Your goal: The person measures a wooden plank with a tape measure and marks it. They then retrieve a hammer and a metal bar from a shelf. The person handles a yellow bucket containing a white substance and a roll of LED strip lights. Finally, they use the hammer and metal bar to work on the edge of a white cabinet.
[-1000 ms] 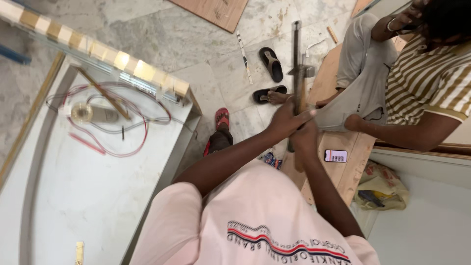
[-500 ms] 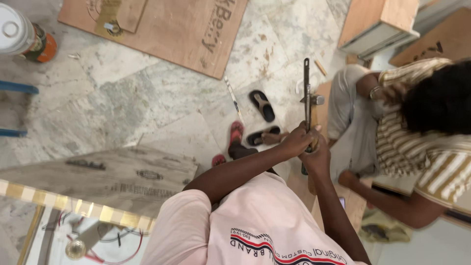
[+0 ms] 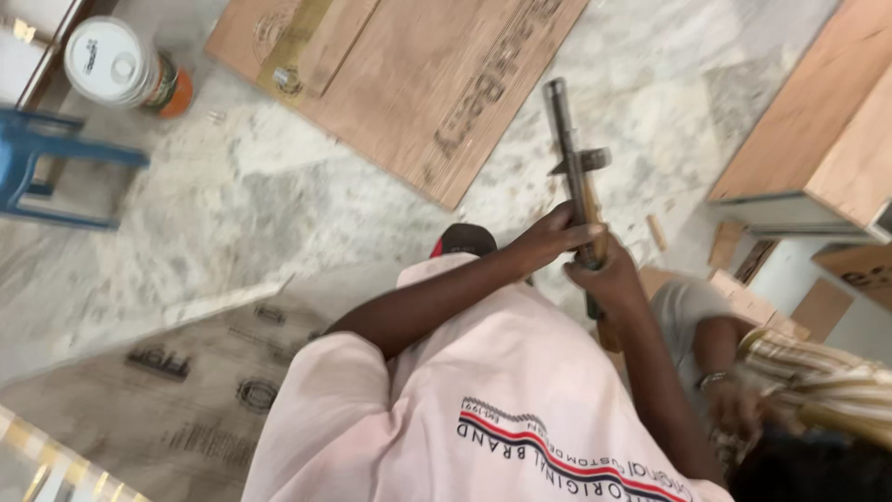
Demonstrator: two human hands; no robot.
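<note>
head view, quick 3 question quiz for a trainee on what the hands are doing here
1. True or false: both hands grip the metal bar clamp.
2. What stands at the top left of the marble floor? A) white-lidded tub B) red bucket C) glass jar
3. What flat thing lies on the floor beyond the clamp?

Key:
1. True: left hand and right hand both wrap its bar.
2. A, the tub.
3. A plywood sheet.
</note>
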